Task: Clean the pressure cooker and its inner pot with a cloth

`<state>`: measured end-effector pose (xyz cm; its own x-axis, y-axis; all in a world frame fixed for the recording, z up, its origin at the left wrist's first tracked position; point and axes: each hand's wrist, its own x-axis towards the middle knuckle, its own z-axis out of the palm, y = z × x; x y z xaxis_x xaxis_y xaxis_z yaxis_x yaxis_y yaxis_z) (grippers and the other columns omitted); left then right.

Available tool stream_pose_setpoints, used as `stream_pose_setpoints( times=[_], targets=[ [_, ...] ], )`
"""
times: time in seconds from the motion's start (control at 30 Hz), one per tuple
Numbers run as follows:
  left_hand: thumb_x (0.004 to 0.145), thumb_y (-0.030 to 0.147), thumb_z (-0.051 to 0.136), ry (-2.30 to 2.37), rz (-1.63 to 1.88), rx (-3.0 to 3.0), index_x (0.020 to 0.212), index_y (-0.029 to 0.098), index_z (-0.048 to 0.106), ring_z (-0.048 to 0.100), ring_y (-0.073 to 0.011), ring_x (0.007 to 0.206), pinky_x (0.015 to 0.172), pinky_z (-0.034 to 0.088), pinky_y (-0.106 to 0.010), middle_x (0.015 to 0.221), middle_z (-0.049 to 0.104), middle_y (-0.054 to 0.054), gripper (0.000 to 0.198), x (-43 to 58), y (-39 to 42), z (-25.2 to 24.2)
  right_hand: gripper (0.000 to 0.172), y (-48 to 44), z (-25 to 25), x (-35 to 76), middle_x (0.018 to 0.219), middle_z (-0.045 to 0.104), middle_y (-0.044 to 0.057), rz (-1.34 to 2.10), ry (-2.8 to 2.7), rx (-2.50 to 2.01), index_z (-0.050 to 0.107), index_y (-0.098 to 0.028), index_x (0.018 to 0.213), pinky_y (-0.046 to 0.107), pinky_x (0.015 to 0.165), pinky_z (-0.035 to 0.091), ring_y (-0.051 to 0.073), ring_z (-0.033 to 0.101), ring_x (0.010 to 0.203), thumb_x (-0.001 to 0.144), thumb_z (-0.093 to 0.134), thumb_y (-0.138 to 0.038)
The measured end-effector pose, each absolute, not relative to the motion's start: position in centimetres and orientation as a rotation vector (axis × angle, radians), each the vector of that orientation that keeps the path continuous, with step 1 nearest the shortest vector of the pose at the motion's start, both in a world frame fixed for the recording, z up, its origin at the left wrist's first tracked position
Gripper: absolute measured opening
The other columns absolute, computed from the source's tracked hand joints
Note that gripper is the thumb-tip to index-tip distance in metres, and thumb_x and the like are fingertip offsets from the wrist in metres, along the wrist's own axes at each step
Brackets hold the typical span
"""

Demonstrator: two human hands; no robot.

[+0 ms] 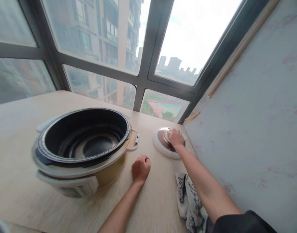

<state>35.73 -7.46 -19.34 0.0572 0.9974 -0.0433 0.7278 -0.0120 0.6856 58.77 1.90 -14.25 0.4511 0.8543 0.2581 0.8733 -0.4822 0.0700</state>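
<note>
My right hand [175,138] reaches to the far right of the counter and grips the knob of a round pot lid [160,147], white at the rim and reddish-brown inside it. The lid lies on the surface by the wall. Closed in a fist, my left hand [141,168] rests on the counter between the lid and the cooker; whether anything is inside it is hidden. To its left stands a yellow and white electric pressure cooker [112,173] without its lid. Its black inner pot [75,132] shows a bare, dark bottom.
A patterned cloth [191,200] lies crumpled below my right forearm. The pale counter [153,197] runs up to framed windows [100,69] at the back. A papered wall [255,106] bounds the right side. Part of a white rounded object [0,226] shows at the bottom left.
</note>
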Motion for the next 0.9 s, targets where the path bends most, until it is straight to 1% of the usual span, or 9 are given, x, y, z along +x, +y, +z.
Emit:
stream_pose_setpoints(
  times=[0.17, 0.27, 0.43, 0.5, 0.57, 0.63, 0.73, 0.83, 0.9],
  targets=[
    [0.094, 0.019, 0.048, 1.688, 0.635, 1.814, 0.094, 0.021, 0.076, 0.070, -0.0212, 0.096, 0.078, 0.043, -0.029, 0.101, 0.077, -0.007, 0.028, 35.4, -7.7, -19.3, 0.040, -1.5, -13.6, 57.8, 0.120, 0.065, 0.013, -0.384, -1.627, -2.551, 0.060, -0.019, 0.127, 0.034, 0.080, 0.052, 0.025, 0.071, 0.097, 0.104, 0.048, -0.049],
    [0.092, 0.015, 0.046, 1.583, 0.643, 1.887, 0.095, 0.020, 0.076, 0.069, -0.0204, 0.101, 0.089, 0.045, -0.029, 0.103, 0.075, -0.008, 0.031, 35.0, -8.4, -19.2, 0.040, -3.8, -13.0, 57.7, 0.119, 0.066, 0.011, -0.351, -1.628, -2.469, 0.060, -0.022, 0.129, 0.032, 0.077, 0.051, 0.024, 0.071, 0.095, 0.104, 0.047, -0.051],
    [0.083, 0.013, 0.055, 1.426, 0.527, 1.975, 0.113, 0.015, 0.074, 0.065, -0.0236, 0.119, 0.106, 0.044, -0.032, 0.130, 0.067, -0.015, 0.036, 33.4, -10.7, -18.2, 0.039, -6.9, -10.3, 58.2, 0.122, 0.066, 0.011, -0.272, -1.558, -2.167, 0.063, -0.022, 0.126, 0.034, 0.085, 0.051, 0.026, 0.067, 0.105, 0.102, 0.049, -0.049],
    [0.078, 0.010, 0.060, 1.362, 0.501, 2.010, 0.119, 0.013, 0.072, 0.061, -0.0243, 0.127, 0.109, 0.043, -0.031, 0.141, 0.062, -0.017, 0.043, 32.2, -12.1, -17.8, 0.043, -8.0, -8.4, 58.1, 0.121, 0.067, 0.013, -0.270, -1.561, -2.000, 0.064, -0.020, 0.125, 0.037, 0.091, 0.051, 0.027, 0.065, 0.110, 0.100, 0.049, -0.051],
    [0.074, 0.007, 0.061, 1.211, 0.450, 2.096, 0.120, 0.013, 0.072, 0.059, -0.0260, 0.131, 0.111, 0.043, -0.032, 0.144, 0.061, -0.018, 0.049, 30.6, -13.4, -17.2, 0.050, -9.0, -6.0, 57.7, 0.120, 0.068, 0.015, -0.293, -1.580, -1.829, 0.064, -0.017, 0.125, 0.040, 0.095, 0.051, 0.029, 0.064, 0.112, 0.097, 0.049, -0.055],
    [0.074, 0.006, 0.060, 1.053, 0.444, 2.167, 0.117, 0.016, 0.074, 0.064, -0.0271, 0.124, 0.108, 0.046, -0.036, 0.131, 0.069, -0.016, 0.047, 28.9, -14.7, -15.9, 0.056, -10.2, -3.6, 56.7, 0.119, 0.068, 0.016, -0.331, -1.603, -1.660, 0.065, -0.016, 0.125, 0.042, 0.098, 0.051, 0.030, 0.064, 0.113, 0.096, 0.048, -0.060],
    [0.079, 0.010, 0.056, 0.910, 0.604, 2.052, 0.111, 0.018, 0.076, 0.072, -0.0240, 0.099, 0.092, 0.052, -0.036, 0.109, 0.077, -0.012, 0.038, 25.7, -16.0, -11.9, 0.058, -12.2, -0.1, 54.3, 0.115, 0.070, 0.016, -0.394, -1.620, -1.443, 0.068, -0.016, 0.121, 0.043, 0.099, 0.051, 0.029, 0.066, 0.108, 0.093, 0.053, -0.064],
    [0.083, 0.024, 0.063, 0.662, 0.669, 1.750, 0.112, 0.016, 0.074, 0.073, -0.0202, 0.088, 0.074, 0.054, -0.029, 0.112, 0.076, -0.012, 0.032, 21.8, -16.6, -5.9, 0.054, -13.7, 2.7, 51.4, 0.109, 0.072, 0.013, -0.387, -1.637, -1.320, 0.071, -0.018, 0.117, 0.042, 0.096, 0.052, 0.028, 0.067, 0.102, 0.091, 0.059, -0.063],
    [0.082, 0.032, 0.069, 0.544, 0.706, 1.643, 0.114, 0.016, 0.073, 0.071, -0.0188, 0.080, 0.062, 0.049, -0.025, 0.106, 0.076, -0.012, 0.036, 18.9, -16.6, -1.9, 0.053, -14.1, 4.0, 49.2, 0.109, 0.073, 0.012, -0.324, -1.645, -1.287, 0.072, -0.018, 0.117, 0.042, 0.095, 0.053, 0.028, 0.068, 0.102, 0.090, 0.061, -0.063]
  ],
)
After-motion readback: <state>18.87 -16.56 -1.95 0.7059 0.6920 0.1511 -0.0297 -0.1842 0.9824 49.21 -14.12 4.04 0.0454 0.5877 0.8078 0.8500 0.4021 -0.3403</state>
